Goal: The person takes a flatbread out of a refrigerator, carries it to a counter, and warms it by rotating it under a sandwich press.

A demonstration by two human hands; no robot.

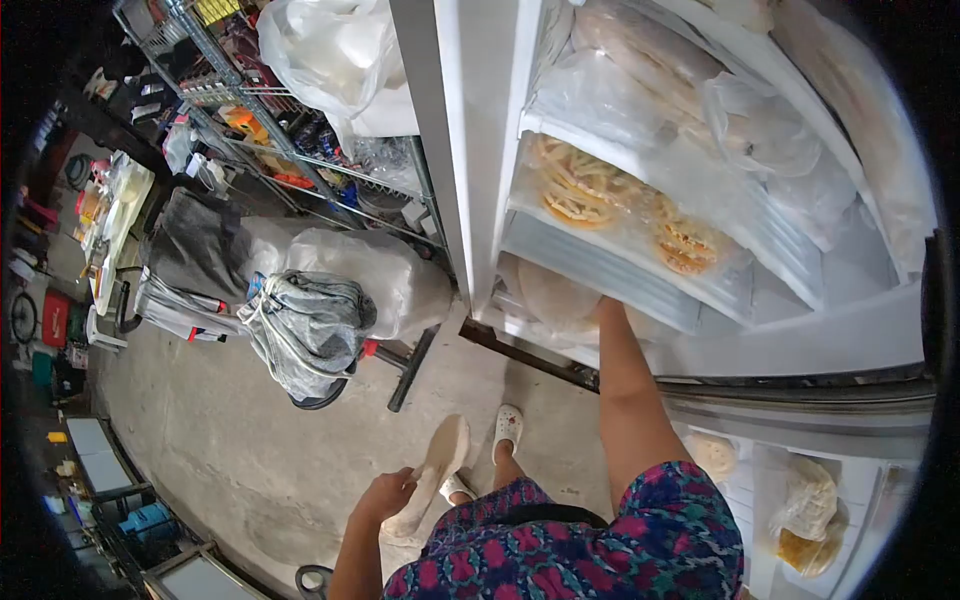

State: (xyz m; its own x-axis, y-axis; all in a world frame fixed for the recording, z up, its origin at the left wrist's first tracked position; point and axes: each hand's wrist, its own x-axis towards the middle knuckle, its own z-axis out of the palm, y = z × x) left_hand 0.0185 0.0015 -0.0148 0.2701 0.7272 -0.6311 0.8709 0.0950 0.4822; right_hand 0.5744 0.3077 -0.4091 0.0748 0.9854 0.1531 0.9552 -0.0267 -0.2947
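My left hand (390, 493) is closed on the edge of a long, flat, pale beige item (440, 465) that hangs over the floor beside my feet. My right arm reaches into the lower part of an open upright freezer (800, 345). My right hand (606, 306) is mostly hidden there, next to a bagged pale round item (550, 292) on the bottom level. Above it, a shelf holds clear bags of orange and cream pieces (575, 190). Wrapped packages (650, 60) fill the shelf over that.
The open freezer door (870, 480) at the lower right holds bagged food (805, 500). At the left stand a wire rack (290, 150), a large plastic-wrapped bundle (400, 275) and a grey cloth bag (305, 325) by a black metal leg (410, 370).
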